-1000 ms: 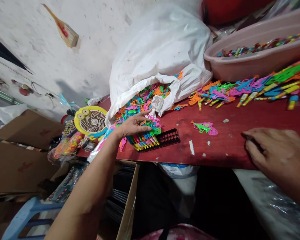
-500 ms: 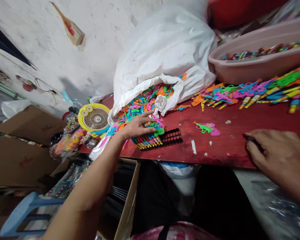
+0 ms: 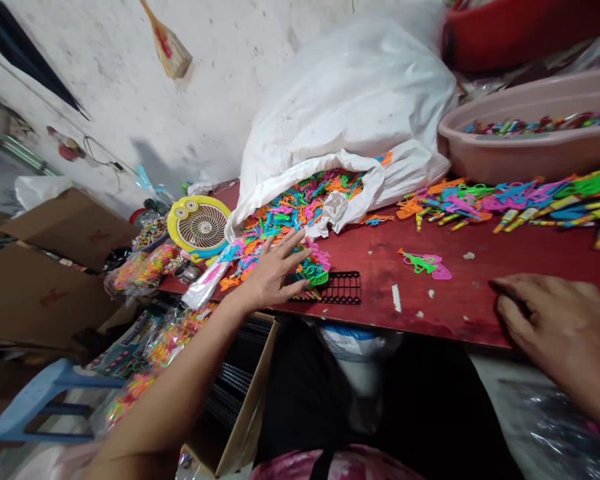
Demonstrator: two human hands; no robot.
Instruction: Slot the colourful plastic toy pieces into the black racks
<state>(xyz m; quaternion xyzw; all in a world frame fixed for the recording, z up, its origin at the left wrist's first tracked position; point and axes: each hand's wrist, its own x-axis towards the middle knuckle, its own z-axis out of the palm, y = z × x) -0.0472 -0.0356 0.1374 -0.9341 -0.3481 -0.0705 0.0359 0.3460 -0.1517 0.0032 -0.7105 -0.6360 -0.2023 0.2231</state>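
My left hand has its fingers spread over a rack of colourful plastic toy pieces lying on the table. The hand partly hides the pieces and the rack, so contact is hard to judge. The bare end of the black grid rack sticks out to the right. Behind the hand, loose bright toy pieces spill from the mouth of a large white sack. My right hand rests at the table's right front, fingers loosely bent, thumb apart, nothing visible in it. Left of it lie green and pink toy pieces.
A pink basin of small parts stands behind a long row of toy pieces. A yellow fan stands left of the sack. Below the red table is a carton of black racks; a blue stool is farther left.
My left hand has turned and spread its fingers wider, shifting back a little from the rack's front. The camera view has shifted slightly; my right hand stays at the table.
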